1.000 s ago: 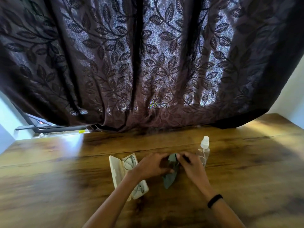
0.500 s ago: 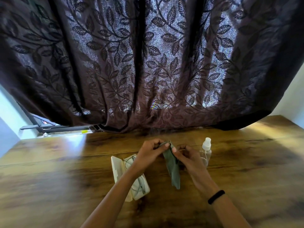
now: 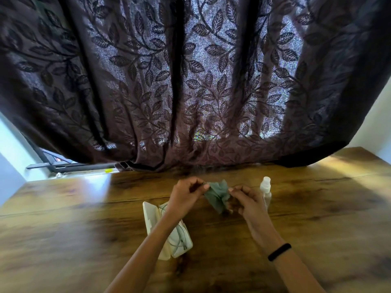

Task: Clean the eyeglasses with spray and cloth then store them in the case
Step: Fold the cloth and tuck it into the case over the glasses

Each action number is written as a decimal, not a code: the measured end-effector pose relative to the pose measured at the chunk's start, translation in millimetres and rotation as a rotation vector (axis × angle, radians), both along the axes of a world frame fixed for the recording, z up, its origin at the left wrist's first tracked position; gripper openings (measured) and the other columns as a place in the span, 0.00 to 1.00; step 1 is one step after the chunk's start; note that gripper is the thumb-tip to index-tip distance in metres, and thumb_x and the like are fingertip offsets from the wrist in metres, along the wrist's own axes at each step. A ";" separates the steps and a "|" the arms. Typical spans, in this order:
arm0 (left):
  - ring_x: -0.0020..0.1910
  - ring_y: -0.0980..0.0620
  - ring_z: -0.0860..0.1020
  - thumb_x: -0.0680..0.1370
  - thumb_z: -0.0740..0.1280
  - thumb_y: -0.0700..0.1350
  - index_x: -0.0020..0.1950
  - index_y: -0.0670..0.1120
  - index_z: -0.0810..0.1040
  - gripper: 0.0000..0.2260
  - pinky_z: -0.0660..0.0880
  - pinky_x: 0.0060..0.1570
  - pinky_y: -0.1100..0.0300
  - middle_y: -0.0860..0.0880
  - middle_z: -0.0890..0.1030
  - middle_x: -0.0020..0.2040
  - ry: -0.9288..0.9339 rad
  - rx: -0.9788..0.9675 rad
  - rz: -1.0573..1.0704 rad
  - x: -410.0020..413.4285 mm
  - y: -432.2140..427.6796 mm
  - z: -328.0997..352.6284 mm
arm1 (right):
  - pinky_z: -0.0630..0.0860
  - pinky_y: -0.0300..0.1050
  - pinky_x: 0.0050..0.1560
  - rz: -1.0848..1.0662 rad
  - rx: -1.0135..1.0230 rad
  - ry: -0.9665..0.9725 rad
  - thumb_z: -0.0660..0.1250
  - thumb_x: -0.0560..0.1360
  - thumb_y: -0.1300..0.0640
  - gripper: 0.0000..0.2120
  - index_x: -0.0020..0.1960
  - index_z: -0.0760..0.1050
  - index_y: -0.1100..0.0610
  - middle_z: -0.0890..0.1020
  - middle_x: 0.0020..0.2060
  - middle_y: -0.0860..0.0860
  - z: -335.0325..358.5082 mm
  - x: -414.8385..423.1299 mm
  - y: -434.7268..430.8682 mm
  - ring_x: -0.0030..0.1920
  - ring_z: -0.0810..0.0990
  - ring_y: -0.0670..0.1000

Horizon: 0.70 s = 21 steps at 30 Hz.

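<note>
Lying nearest the person on the wooden table (image 3: 63,240), the open white case (image 3: 152,220) holds the eyeglasses (image 3: 179,237), and the left forearm crosses over it, hiding the middle of both. Just beyond the case, above the table, the left hand (image 3: 186,196) and right hand (image 3: 246,200) each pinch an edge of the green cloth (image 3: 218,195) between thumb and fingers, so both grips are narrow and closed on fabric. Half a second ago the cloth hung down in a long narrow strip between hands held close together; now the hands are further apart and the cloth is drawn out wider between them, bunched and creased, with only a short part drooping toward the table. A black band (image 3: 279,251) sits on the right wrist, nearer than the case's far end. To the right of the case, past the right hand, the clear spray bottle (image 3: 266,191) stands upright with its white cap on, its lower part partly hidden by the right hand's knuckles, in the same spot as before. Farthest from the case, a dark leaf-patterned curtain (image 3: 190,81) hangs down to the table's back edge, with a strip of bright window sill (image 3: 84,168) showing beneath it at far left.
</note>
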<state>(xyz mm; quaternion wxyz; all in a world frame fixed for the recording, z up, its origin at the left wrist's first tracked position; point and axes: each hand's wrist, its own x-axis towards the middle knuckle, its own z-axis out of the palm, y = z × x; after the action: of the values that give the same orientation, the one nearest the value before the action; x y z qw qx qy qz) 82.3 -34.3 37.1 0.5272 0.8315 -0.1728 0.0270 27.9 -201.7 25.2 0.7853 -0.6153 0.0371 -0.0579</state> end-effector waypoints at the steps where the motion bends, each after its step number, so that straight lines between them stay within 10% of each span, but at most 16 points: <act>1: 0.31 0.66 0.75 0.74 0.69 0.42 0.39 0.52 0.78 0.06 0.71 0.36 0.67 0.59 0.78 0.33 -0.019 0.026 0.006 -1.0 -0.9 0.3 | 0.79 0.37 0.35 0.001 -0.023 -0.007 0.67 0.73 0.61 0.09 0.35 0.78 0.52 0.84 0.34 0.46 1.0 0.3 1.1 0.37 0.82 0.44; 6: 0.35 0.66 0.76 0.74 0.69 0.42 0.43 0.50 0.81 0.03 0.73 0.38 0.66 0.58 0.80 0.37 -0.054 0.003 -0.034 -6.6 -7.7 5.3 | 0.76 0.30 0.34 0.051 -0.187 -0.025 0.69 0.71 0.54 0.05 0.47 0.79 0.48 0.85 0.38 0.45 8.6 -1.1 7.3 0.39 0.82 0.40; 21: 0.42 0.61 0.78 0.72 0.71 0.39 0.50 0.50 0.81 0.09 0.78 0.44 0.65 0.51 0.77 0.45 -0.169 -0.037 0.138 -15.6 -4.7 10.7 | 0.77 0.37 0.37 0.186 0.007 0.126 0.68 0.71 0.61 0.04 0.39 0.79 0.54 0.81 0.36 0.50 14.5 -2.0 4.0 0.39 0.78 0.47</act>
<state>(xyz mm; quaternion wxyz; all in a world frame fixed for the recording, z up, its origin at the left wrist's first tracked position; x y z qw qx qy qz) 66.8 -38.9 47.8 0.5228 0.8264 -0.1586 0.1366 25.8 -197.7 39.7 0.7856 -0.6157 0.0292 0.0542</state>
